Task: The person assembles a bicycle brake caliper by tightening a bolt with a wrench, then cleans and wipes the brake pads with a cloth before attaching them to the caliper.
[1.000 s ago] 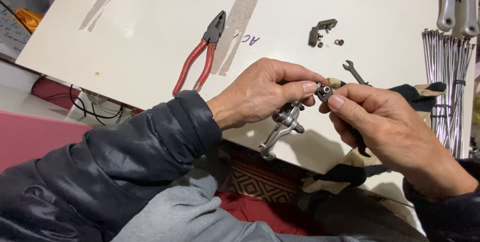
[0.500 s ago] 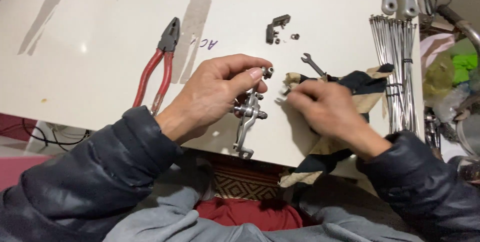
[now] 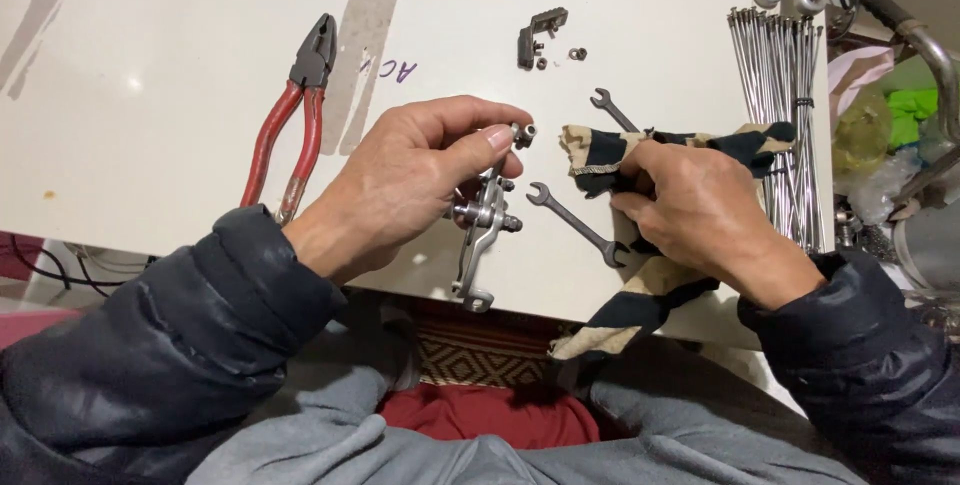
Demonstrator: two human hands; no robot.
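left hand [image 3: 400,185]: grips metal brake arm [image 3: 480,235], as before | right hand [image 3: 690,210]: left the part, now clutches striped rag [image 3: 640,145] | spanner [image 3: 575,225]: on board [image 3: 150,95], near edge; wiping seems next

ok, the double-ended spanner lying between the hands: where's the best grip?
Probably the middle of the spanner's thin shank, from above, pinching across its width. It lies flat and diagonal on the white board, upper jaw end near the metal brake part, lower end at the striped rag, so mid-shank is freest.

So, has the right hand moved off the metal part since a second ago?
Yes. The right hand has left the metal part and gone right, onto the striped cloth.
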